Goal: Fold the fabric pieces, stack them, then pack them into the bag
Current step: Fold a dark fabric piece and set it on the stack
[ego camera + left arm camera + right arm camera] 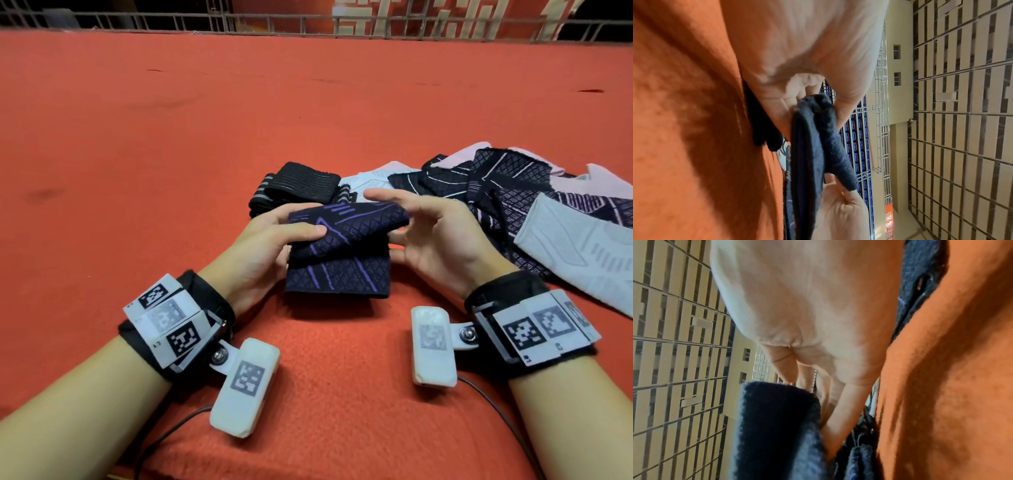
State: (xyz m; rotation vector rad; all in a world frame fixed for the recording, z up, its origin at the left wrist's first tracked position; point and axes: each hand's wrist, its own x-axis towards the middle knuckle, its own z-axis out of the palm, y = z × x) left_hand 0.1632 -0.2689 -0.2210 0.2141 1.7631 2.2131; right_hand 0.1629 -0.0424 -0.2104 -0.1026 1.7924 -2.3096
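Note:
A dark navy fabric piece (pixel 342 246) with purple lines is held just above the red cloth, half folded, its upper layer lifted over the lower. My left hand (pixel 301 222) pinches its left edge, thumb on top and fingers beneath; the left wrist view shows that pinch (pixel 813 100) on the navy fabric piece (pixel 812 146). My right hand (pixel 407 222) is at the right side with straight fingers slid under the lifted layer and the thumb spread above. In the right wrist view those fingers (pixel 838 405) lie flat along the fabric (pixel 777 426). No bag is in view.
A folded black piece (pixel 298 186) lies just behind my hands, with a pale piece (pixel 370 178) beside it. A loose pile of dark patterned pieces (pixel 507 192) and a light grey one (pixel 575 246) fills the right. The red cloth (pixel 154 154) stretches to a metal railing (pixel 308 24).

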